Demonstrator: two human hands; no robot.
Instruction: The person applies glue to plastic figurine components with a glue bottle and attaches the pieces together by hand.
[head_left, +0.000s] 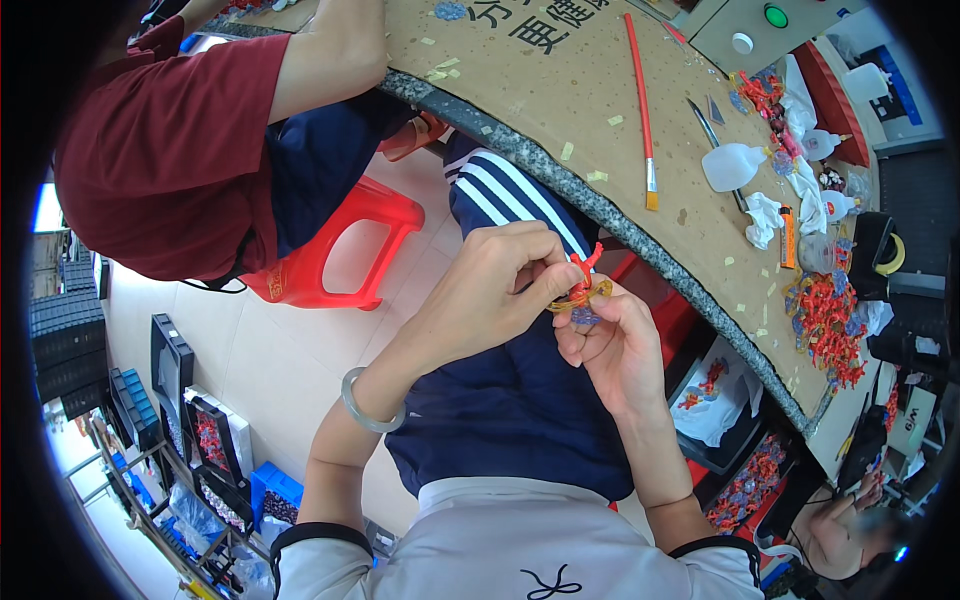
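Above my lap I hold a small ornament (583, 290) in both hands. It has a red branching top, a translucent amber ring-like part and a bluish clear piece at its lower end. My left hand (500, 275) pinches it from the left with thumb and fingers. From below and the right, my right hand (620, 345) grips its edge between thumb and fingers. The fingertips hide part of the ornament. On the table's right side lies a heap of similar red and blue pieces (828, 322).
The stone-edged table (490, 135) curves past my hands. On it are a red-handled brush (642, 120), a craft knife (712, 140), a squeeze bottle (735, 167) and an orange tube (787, 237). A person in dark red (175, 160) sits left on a red stool (375, 240). An open drawer (715, 400) holds more pieces.
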